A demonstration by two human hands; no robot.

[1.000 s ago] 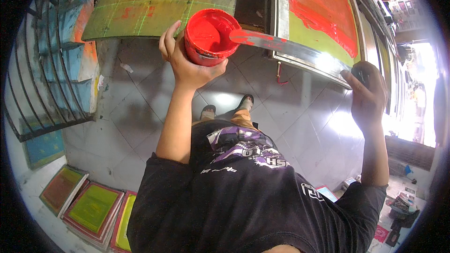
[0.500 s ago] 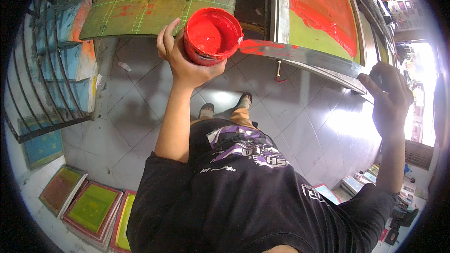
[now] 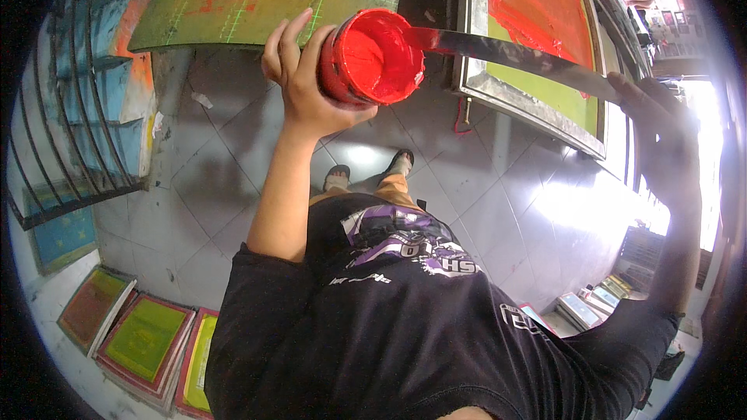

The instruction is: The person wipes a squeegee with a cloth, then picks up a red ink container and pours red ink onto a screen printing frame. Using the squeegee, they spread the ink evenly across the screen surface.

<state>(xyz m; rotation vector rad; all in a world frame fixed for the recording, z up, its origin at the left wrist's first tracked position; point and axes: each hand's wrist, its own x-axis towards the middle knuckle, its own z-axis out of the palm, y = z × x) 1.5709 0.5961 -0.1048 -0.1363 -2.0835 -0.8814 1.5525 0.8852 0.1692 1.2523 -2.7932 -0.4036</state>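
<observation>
My left hand (image 3: 310, 93) is wrapped round a tub (image 3: 334, 70) of thick red ink, some of its fingers spread along the side. The tub leans to the right, with its mouth facing up and right and ink smeared over its rim. A long, flat metal spatula (image 3: 537, 61) reaches across from my right hand (image 3: 661, 128), which is closed round its far end; the handle is hidden. The spatula's red-coated tip meets the tub's upper right rim. Beyond the blade lies a framed printing screen (image 3: 537, 120), its yellow-green mesh largely covered in red ink (image 3: 537, 0).
A stained board (image 3: 257, 0) with bright green grid lines stands at the far left. Black metal bars (image 3: 85, 93) and blue shelving are at the left side. Several framed screens (image 3: 146, 342) lean at the lower left. My feet rest on grey floor tiles (image 3: 226, 210).
The tub has shifted a little right and tilted further that way. My right hand has moved up and right, and the spatula's tip has risen from beside the tub to its upper rim.
</observation>
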